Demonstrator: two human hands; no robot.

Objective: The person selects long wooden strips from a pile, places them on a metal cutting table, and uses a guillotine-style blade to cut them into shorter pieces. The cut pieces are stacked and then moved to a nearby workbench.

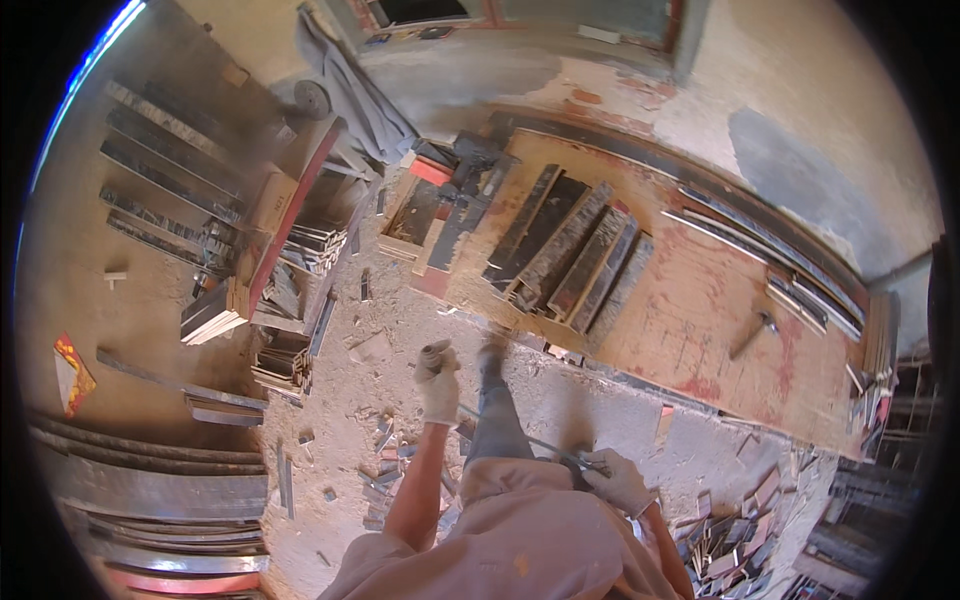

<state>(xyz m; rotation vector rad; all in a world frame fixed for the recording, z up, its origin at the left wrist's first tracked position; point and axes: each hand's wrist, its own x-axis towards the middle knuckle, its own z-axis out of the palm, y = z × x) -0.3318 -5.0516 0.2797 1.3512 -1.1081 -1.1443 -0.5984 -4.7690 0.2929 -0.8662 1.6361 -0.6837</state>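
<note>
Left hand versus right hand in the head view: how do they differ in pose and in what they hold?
The left hand is stretched forward on a straight bare arm; the right hand is drawn back close to the body. The left hand is closed in a fist with nothing clearly visible in it; the right hand grips the end of a thin metal rod that slants up towards the left hand. Both wear pale work gloves.

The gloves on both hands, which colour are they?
Off-white, dusty; head view shows the left hand and right hand.
</note>
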